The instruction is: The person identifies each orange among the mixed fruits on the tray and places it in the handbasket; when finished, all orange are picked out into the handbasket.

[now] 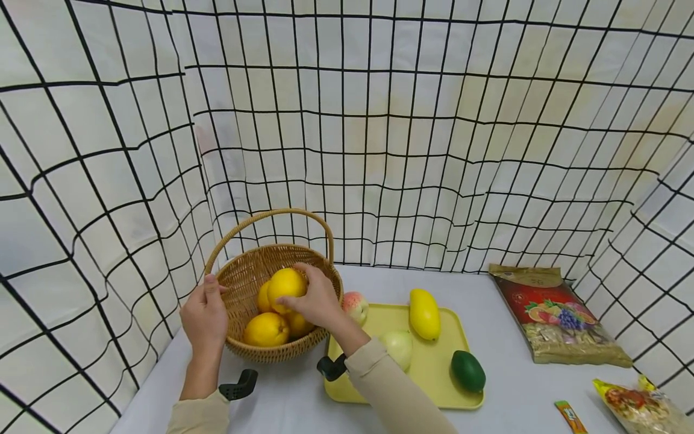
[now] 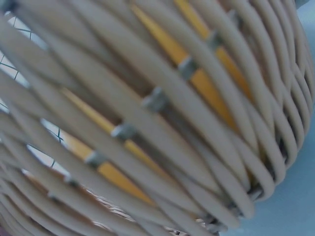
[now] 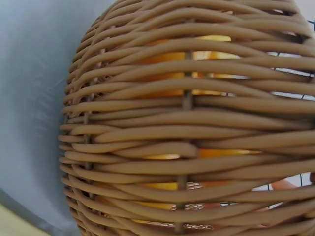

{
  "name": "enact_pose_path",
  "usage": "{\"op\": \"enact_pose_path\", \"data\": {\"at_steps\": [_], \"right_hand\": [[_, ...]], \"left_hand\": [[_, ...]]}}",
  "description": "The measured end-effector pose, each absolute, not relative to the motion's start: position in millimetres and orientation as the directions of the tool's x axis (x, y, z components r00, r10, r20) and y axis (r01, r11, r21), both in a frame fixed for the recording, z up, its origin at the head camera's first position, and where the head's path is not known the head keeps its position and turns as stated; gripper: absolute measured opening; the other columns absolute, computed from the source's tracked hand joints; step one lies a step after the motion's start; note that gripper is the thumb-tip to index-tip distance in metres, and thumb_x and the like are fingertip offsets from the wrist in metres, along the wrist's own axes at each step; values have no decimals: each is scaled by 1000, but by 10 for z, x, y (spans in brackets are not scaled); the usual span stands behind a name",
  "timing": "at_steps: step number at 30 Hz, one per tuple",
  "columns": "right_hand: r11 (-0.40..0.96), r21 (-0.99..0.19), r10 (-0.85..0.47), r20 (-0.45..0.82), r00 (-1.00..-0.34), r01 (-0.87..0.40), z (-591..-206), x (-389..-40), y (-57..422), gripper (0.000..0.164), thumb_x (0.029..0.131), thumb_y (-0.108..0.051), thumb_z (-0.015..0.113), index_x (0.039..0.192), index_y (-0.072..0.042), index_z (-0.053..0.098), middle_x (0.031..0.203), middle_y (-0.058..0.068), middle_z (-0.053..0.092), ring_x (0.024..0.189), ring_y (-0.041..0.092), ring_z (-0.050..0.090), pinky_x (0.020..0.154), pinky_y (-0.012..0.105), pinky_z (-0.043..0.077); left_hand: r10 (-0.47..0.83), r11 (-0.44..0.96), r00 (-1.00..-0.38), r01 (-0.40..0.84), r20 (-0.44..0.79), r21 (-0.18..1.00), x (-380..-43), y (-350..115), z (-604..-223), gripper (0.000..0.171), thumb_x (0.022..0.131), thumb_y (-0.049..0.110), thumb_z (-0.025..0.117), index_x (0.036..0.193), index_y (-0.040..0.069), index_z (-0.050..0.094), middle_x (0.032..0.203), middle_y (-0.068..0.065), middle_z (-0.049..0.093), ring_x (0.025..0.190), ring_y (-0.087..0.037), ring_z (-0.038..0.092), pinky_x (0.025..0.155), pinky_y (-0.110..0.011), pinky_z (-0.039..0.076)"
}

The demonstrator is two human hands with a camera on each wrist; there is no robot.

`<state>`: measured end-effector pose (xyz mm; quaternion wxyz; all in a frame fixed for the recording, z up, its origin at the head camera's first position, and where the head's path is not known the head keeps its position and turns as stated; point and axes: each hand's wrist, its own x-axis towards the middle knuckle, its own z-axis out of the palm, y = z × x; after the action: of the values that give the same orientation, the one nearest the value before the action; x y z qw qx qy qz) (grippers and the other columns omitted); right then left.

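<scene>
A wicker basket (image 1: 255, 256) with a tall arched handle stands at the left of the table, holding several oranges (image 1: 267, 330). My left hand (image 1: 205, 310) grips its left rim near the foot of the handle. Inside the basket's mouth, my right hand (image 1: 314, 298) holds an orange (image 1: 286, 288) between thumb and fingers, on top of the others. Both wrist views look at the woven wall (image 2: 162, 113) from outside, and orange fruit shows through the gaps of the weave (image 3: 187, 118). Neither hand's grip is visible there, apart from a bit of fingertip at the right wrist view's edge.
Right of the basket, a yellow tray (image 1: 434, 374) bears a yellow mango (image 1: 425, 314), a pale green round fruit (image 1: 397, 348) and a dark green avocado (image 1: 468, 371). A peach (image 1: 355, 306) sits by its back-left corner. Farther right lie packaged bags (image 1: 558, 316) and a small sachet (image 1: 570, 417). Black netting surrounds the table.
</scene>
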<state>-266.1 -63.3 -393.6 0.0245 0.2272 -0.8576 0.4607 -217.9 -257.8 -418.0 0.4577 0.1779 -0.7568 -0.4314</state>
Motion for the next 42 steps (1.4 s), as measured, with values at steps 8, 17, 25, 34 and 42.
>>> {"op": "enact_pose_path", "data": {"at_steps": [8, 17, 25, 34, 42], "right_hand": [[462, -784, -336, 279, -900, -416, -3948, -2632, -607, 63, 84, -29, 79, 139, -15, 52, 139, 2, 52, 126, 24, 49, 101, 43, 43], [282, -833, -279, 403, -871, -476, -4020, -2572, -549, 44, 87, -16, 75, 128, -17, 61, 126, 9, 60, 100, 29, 64, 78, 27, 52], [86, -843, -228, 502, -834, -531, -4044, -2420, -436, 35, 90, -6, 69, 124, -10, 63, 122, 10, 62, 106, 33, 62, 89, 38, 52], [24, -848, -162, 520, -839, -530, -3798, -2019, -118, 27, 90, 5, 63, 117, 2, 63, 112, 17, 63, 97, 33, 63, 86, 39, 53], [-11, -880, -132, 473, -871, -476, -3975, -1989, 195, 26, 90, 6, 63, 116, 2, 63, 114, 19, 63, 102, 42, 57, 88, 41, 52]], "left_hand": [[-667, 566, -510, 127, 543, 815, -2187, -2566, -4191, 61, 104, 45, 42, 80, -5, 68, 67, -20, 59, 59, -3, 41, 58, -27, 29], [-667, 555, -519, 133, 534, 821, -2195, -2573, -4215, 61, 105, 43, 41, 82, -6, 68, 75, -25, 63, 68, -12, 48, 62, -29, 30], [-678, 509, -553, 123, 484, 852, -2181, -2602, -4200, 62, 105, 44, 37, 82, -4, 69, 74, -25, 61, 70, -20, 49, 67, -34, 33], [-688, 472, -575, 107, 442, 875, -2192, -2627, -4196, 66, 105, 46, 34, 86, -8, 67, 85, -29, 64, 87, -31, 56, 70, -36, 32], [-665, 492, -603, 90, 440, 866, -2163, -2623, -4168, 64, 106, 45, 32, 88, -6, 66, 90, -26, 64, 80, -25, 53, 67, -32, 31]]}}
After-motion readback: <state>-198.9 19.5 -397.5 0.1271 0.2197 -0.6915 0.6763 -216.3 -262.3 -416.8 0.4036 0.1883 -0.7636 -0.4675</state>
